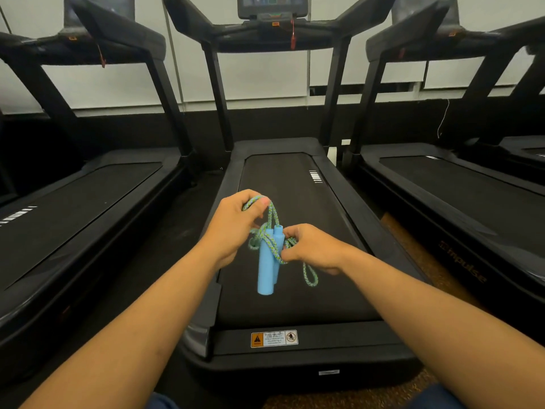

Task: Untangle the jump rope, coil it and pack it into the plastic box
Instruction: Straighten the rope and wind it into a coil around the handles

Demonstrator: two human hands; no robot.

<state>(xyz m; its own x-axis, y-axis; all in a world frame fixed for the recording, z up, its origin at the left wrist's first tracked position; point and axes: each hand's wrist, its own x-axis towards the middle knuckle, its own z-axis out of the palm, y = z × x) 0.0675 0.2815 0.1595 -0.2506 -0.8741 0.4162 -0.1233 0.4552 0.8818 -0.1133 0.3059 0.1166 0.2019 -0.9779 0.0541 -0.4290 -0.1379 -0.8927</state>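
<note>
Closest to me are the two bare forearms reaching out over the treadmill (295, 261) belt. The left hand (233, 228) is raised a little, its fingers (259, 202) pinching a loop of the rope (272, 246) at the top of the bundle. The right hand (312, 249) sits lower, fingers curled round the strands just beside the two blue handles (267, 267), which hang side by side, pointing down. One loose loop (309, 276) dangles below the right hand.

I judge the untangling is barely begun: the cord is wound about the handle tops in a knot I cannot read clearly. The risk I see is pulling the top loop hard, which would cinch the knot tighter. The handles hang by the rope alone, so a freed strand could drop them onto the belt. I see no box anywhere in view.
</note>
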